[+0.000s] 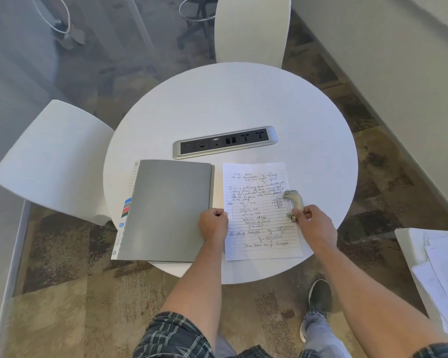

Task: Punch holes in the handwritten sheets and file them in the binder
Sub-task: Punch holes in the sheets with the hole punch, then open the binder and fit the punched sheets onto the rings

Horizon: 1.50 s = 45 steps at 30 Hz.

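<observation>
Stood over a round white surface, grey binder closed on the near left, a handwritten sheet just right of it. Had the left hand curled, pinching the sheet's left edge. Gripped a small hole punch with the right hand at the sheet's right edge. Spotted more papers stacked off to the far right, well apart.
</observation>
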Motion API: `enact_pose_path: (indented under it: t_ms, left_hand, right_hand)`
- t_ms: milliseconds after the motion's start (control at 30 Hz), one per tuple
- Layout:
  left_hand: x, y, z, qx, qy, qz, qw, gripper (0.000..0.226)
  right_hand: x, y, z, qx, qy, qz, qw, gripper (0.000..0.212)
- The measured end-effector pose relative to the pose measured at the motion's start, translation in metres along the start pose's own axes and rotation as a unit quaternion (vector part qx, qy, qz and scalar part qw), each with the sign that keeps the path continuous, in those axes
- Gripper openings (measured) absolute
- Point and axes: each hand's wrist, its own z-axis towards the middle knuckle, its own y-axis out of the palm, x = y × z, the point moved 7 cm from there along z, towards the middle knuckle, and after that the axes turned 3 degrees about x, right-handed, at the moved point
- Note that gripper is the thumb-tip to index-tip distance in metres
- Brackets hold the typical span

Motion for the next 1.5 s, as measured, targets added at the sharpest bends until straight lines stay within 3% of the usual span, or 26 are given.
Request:
enact_pose_path:
  t_ms: [367,1067,1233,1367,1500]
  left_hand:
    - [-0.001,0.001,0.000,0.010,0.009,-0.001,1.000,0.012]
    - [0.020,0.028,-0.013,0.007,-0.027,0.017,0.999,0.023]
    - [0.022,0.026,-0.010,-0.010,-0.006,0.026,1.000,0.016]
    - [0.023,0.029,-0.008,-0.023,0.003,0.014,1.000,0.009]
    - [0.029,0.023,-0.011,-0.004,0.040,0.013,0.999,0.006]
  right_hand:
    - [0.031,-0.020,0.030,0.045,0.070,0.062,0.995,0.022]
    - [0.028,-0.037,0.062,0.070,0.114,0.022,0.991,0.026]
    - [0.032,-0.032,0.063,0.081,0.137,0.026,0.987,0.028]
    - [0.029,-0.038,0.059,0.100,0.136,0.022,0.985,0.039]
    - [-0.002,-0.046,0.037,0.166,0.063,0.023,0.984,0.044]
